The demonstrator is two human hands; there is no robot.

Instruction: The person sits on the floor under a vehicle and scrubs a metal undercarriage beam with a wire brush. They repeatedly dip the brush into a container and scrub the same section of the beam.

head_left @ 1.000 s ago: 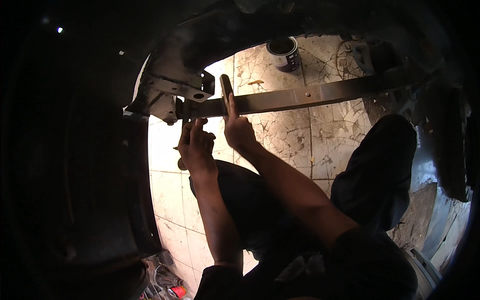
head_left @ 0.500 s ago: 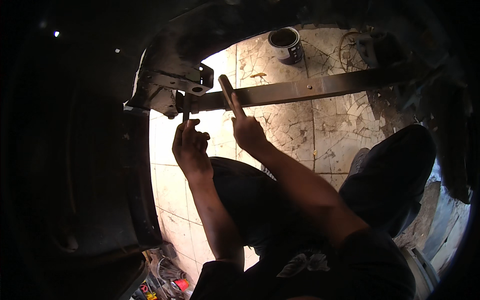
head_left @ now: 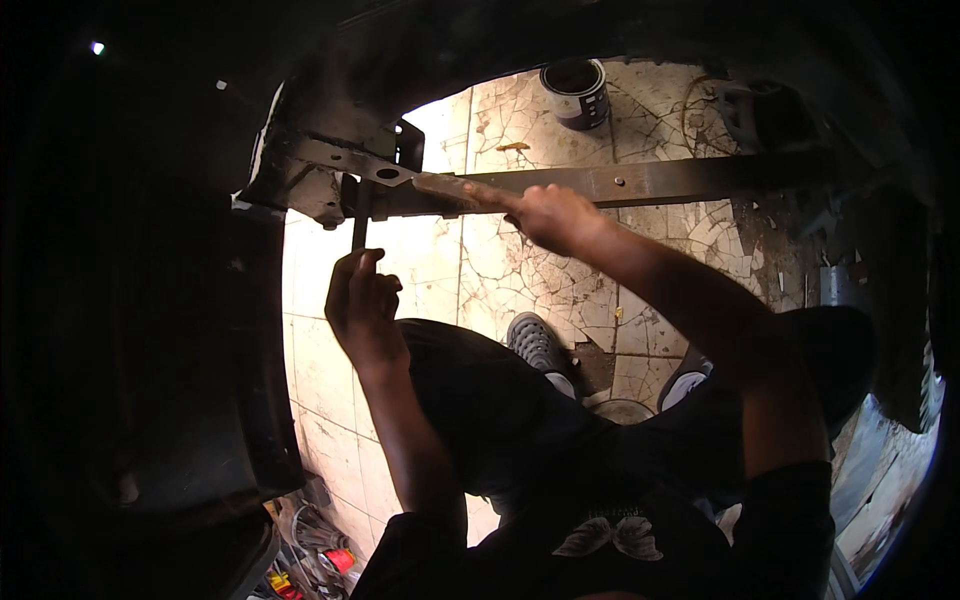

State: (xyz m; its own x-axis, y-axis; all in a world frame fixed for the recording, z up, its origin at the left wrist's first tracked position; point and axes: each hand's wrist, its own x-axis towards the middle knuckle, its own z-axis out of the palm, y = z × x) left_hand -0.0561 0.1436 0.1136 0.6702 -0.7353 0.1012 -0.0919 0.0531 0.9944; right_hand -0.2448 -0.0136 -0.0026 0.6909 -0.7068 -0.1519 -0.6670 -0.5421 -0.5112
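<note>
My left hand (head_left: 367, 305) is closed round the lower end of a dark, narrow bar (head_left: 361, 222). The bar stands nearly upright, its upper end reaching under a metal bracket (head_left: 342, 157) with a round hole. To the right, my right hand (head_left: 560, 218) grips a flat, brownish metal bar (head_left: 440, 187), its index finger stretched along it. This piece lies almost level, and its far end points left at the bracket's edge; I cannot tell if they touch. Behind both hands, a long metal beam (head_left: 570, 180) runs across.
An open paint can (head_left: 577, 105) stands on the cracked tile floor (head_left: 490, 270) beyond the beam. A large dark panel (head_left: 150, 330) fills the left side. Wires and red and yellow items (head_left: 338, 560) lie at lower left. My shoe (head_left: 535, 340) rests between my legs.
My right hand has moved right and slightly up, and its flat bar has swung from steep to nearly level. My left hand and its bar shifted slightly left. My right knee has lowered.
</note>
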